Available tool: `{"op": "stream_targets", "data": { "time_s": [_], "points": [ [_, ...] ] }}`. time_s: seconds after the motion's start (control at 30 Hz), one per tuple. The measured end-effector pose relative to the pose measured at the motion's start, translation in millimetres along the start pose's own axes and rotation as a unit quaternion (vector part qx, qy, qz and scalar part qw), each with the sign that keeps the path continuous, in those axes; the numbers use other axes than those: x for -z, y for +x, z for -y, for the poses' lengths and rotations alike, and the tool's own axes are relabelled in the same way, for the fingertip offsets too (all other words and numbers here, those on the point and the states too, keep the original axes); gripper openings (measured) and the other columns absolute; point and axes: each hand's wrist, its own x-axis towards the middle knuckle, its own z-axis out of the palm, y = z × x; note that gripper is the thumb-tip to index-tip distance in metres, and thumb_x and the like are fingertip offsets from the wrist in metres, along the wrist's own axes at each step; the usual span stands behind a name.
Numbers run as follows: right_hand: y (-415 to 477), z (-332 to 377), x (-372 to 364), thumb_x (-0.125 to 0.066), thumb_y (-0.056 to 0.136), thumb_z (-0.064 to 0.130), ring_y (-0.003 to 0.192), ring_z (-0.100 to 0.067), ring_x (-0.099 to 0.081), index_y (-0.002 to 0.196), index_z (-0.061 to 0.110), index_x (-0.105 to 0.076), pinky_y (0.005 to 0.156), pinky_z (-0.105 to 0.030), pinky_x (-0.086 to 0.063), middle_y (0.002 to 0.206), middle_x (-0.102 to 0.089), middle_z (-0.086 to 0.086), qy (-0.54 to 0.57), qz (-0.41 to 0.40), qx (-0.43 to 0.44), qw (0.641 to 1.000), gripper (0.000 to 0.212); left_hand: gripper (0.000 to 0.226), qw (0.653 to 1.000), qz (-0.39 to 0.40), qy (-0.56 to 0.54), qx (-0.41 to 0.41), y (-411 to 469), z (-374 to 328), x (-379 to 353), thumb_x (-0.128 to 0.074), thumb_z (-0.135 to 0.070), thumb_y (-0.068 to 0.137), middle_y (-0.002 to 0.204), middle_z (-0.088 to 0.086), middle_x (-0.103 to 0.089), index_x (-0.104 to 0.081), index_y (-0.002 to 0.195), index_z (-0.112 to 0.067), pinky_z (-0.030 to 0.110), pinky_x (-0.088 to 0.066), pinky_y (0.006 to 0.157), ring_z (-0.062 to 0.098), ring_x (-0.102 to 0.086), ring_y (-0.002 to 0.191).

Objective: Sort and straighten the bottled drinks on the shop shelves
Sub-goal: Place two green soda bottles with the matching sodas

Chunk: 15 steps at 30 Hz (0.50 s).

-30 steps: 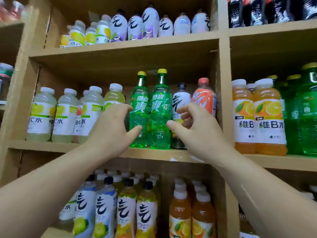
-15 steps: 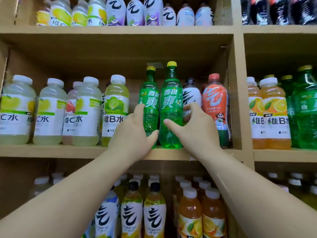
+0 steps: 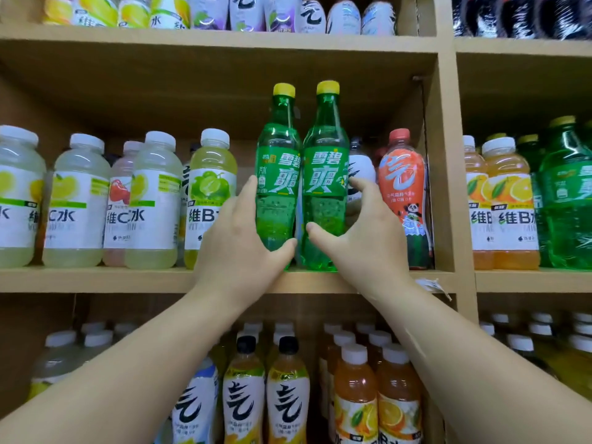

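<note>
Middle shelf (image 3: 96, 280) before me, wooden, left to right: three pale lemon bottles (image 3: 77, 200), a pink bottle (image 3: 120, 200) set back among them, a lime bottle (image 3: 211, 187), two tall green bottles (image 3: 278, 161) upright and touching, a black-and-white bottle (image 3: 360, 165) behind, an orange-red bottle (image 3: 402, 187) against the divider (image 3: 443, 155). Right bay (image 3: 528, 280): orange bottles (image 3: 506, 203), large green bottles (image 3: 567, 187). Top shelf (image 3: 192, 40): yellow bottles (image 3: 96, 11) and white bottles (image 3: 278, 11). Bay below: rows of black-capped bottles (image 3: 288, 395) and white-capped bottles (image 3: 355, 395).

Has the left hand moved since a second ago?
Yes: the left hand went right, from the lime bottle to the left green bottle, which it grips.
</note>
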Motion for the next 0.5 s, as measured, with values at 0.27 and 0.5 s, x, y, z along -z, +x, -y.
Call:
{"op": "stream_targets", "data": {
  "time_s": [0.27, 0.5],
  "points": [
    [-9.1, -2.4, 2.7, -0.080, 0.077, 0.041, 0.117, -0.008, -0.058, 0.144, 0.023, -0.047, 0.095, -0.028, -0.052, 0.126, -0.064, 0.007, 0.051, 0.000, 0.062, 0.997, 0.077, 0.105, 0.998, -0.024, 0.013, -0.061, -9.1, -2.4, 2.4, -0.080, -0.038, 0.080, 0.119, 0.012, -0.070, -0.019, 0.162, -0.013, 0.041, -0.055, 0.075, 0.033, -0.068, 0.098],
    [-5.7, 0.5, 13.2, -0.080, 0.083, 0.039, 0.124, -0.005, -0.059, 0.153, 0.024, -0.039, 0.103, -0.035, -0.054, 0.136, -0.062, 0.013, 0.106, 0.042, 0.074, 0.991, 0.082, 0.098, 0.997, -0.008, -0.071, -0.026, -14.7, -8.4, 8.2, -0.072, -0.040, 0.090, 0.149, 0.004, -0.051, -0.008, 0.163, -0.026, 0.026, -0.035, 0.100, 0.016, -0.045, 0.131]
  ]
}}
